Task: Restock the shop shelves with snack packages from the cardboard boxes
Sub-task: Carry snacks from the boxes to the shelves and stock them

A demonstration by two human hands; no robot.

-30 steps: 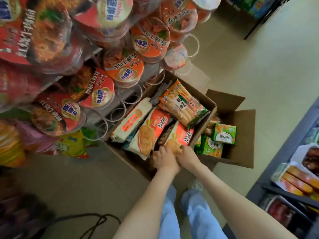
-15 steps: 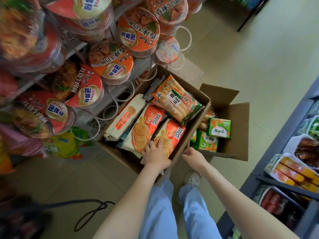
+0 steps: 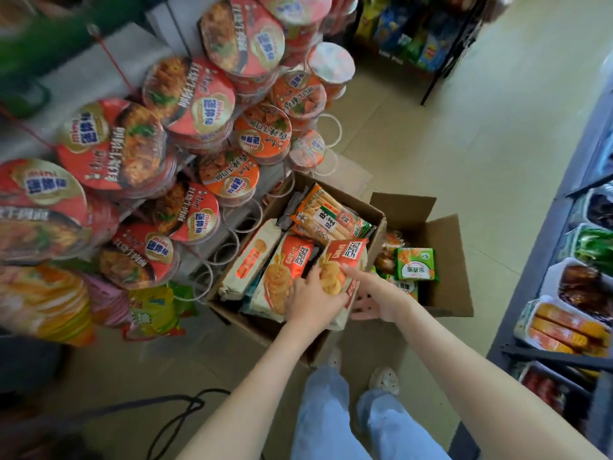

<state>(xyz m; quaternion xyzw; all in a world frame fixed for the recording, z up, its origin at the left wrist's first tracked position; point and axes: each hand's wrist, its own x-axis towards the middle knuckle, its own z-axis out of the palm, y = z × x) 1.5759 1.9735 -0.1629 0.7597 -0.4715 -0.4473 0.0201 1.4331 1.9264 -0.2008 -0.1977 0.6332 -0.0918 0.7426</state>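
Pale shop floor tiles fill the aisle I am looking down on, and the open cardboard box stands on them just ahead of the person's feet. The red cracker packet is at the box's near right corner, tilted up, with its lower end raised above the rim. The left hand grips that lower end, its fingers curled over the printed face. The right hand holds the packet's right edge: the thumb lies across the front, and the other fingers are spread beneath, on the side toward the box wall.

Inside the box, just left of the held packet, lies a second red cracker packet, and left of that a cream biscuit packet. An orange and green pack of stick snacks lies across the far end of the box.

Touching the box's right side is a second open carton holding green snack packets. Left of the box and above it rises a wire rack of mini instant noodle cups, lids facing me. Well to the box's right runs a dark shelf of tray-packed foods. A black cable loops on the floor on the near left of the box.
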